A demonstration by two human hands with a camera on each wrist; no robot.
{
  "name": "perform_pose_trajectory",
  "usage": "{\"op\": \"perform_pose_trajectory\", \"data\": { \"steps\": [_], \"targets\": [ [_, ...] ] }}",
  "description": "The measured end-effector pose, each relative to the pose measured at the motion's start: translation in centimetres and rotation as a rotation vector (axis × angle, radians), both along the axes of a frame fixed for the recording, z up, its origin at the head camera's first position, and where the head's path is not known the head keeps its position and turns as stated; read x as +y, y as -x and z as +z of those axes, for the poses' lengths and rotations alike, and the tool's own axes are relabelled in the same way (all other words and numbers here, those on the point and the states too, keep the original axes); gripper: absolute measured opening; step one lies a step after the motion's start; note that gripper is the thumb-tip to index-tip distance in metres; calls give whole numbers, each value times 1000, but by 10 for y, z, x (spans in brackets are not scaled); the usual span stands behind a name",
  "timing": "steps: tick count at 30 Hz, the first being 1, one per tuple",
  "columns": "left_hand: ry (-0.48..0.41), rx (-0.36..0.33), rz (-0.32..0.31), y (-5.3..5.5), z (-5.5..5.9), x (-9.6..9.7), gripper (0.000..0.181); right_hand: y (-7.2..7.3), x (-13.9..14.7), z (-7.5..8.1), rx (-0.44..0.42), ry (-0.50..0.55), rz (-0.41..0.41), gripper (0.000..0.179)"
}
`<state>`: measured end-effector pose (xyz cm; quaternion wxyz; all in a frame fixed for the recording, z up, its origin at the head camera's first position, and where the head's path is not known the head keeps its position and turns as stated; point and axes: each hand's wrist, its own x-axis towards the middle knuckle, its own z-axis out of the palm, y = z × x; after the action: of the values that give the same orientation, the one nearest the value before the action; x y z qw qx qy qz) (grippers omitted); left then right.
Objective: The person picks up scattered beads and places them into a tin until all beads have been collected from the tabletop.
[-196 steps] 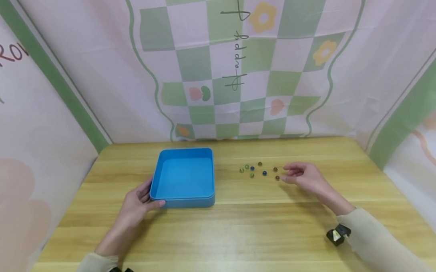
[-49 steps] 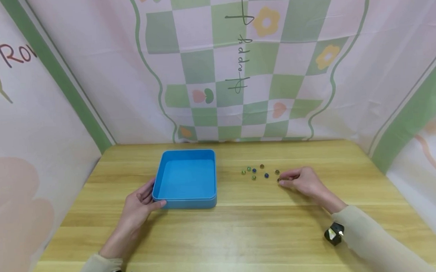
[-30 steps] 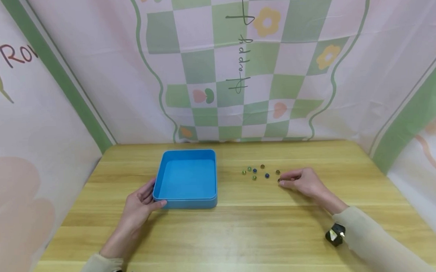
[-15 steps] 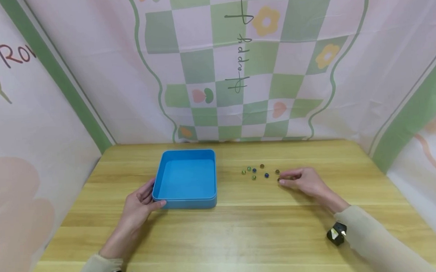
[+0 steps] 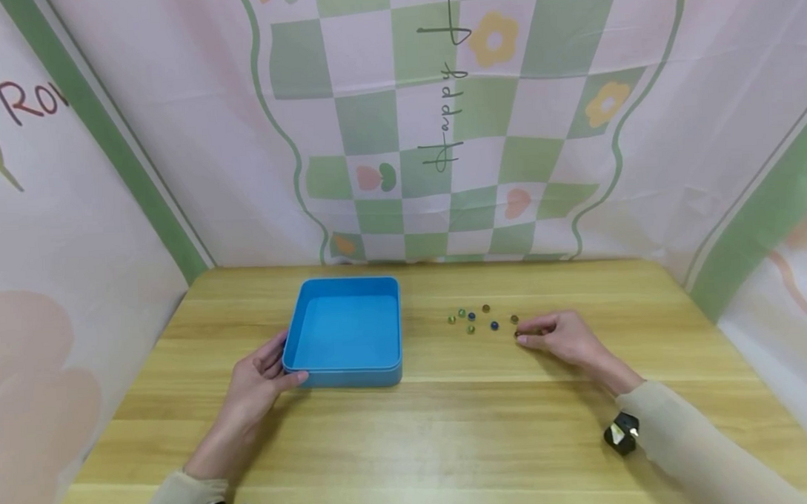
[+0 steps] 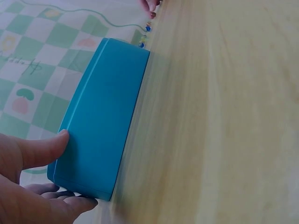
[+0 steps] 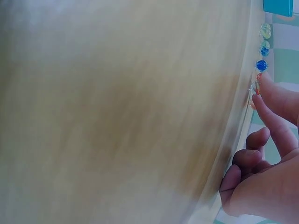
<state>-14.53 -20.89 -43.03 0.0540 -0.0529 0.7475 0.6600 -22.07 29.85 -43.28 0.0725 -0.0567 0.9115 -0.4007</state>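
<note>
An open square box of smooth blue plastic with rounded corners stands flat upon the table of pale yellow wood grain, and its plain blue floor is seen from wall to wall. At the eight o'clock corner of this box, the left hand is grasping it, with the thumb on the front wall and the other fingers around the side. Toward three o'clock of the box, a strip of wood lies between its wall and a loose group of small round glass marbles, which are green, blue and brown. At the four o'clock end of this group, the right hand is pinching one small brown glass marble between thumb and forefinger; it is low, near the wood, but whether it touches I cannot tell. The far table edge runs behind the box at twelve o'clock, along the green-checked white cloth; toward six o'clock the wood stretches widely. In the earliest frame the right thumb and forefinger were parted beside this brown marble, and now they are closed on it, while the box and the other marbles keep the same arrangement.
</note>
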Motion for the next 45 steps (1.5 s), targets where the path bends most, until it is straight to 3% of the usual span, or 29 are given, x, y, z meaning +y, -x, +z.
{"op": "perform_pose_trajectory", "data": {
  "steps": [7, 18, 32, 45],
  "targets": [
    [4, 2, 2, 1, 0, 0, 81, 2, -2, 0, 16, -36, -3, 31],
    [-3, 4, 1, 1, -2, -1, 81, -1, -9, 11, -20, 11, -37, 37],
    [3, 6, -2, 1, -2, -1, 81, 0, -47, 35, -20, 109, -23, 36],
    [-7, -7, 5, 1, 0, 0, 82, 10, -85, 47, -42, 228, 15, 34]
  ]
}}
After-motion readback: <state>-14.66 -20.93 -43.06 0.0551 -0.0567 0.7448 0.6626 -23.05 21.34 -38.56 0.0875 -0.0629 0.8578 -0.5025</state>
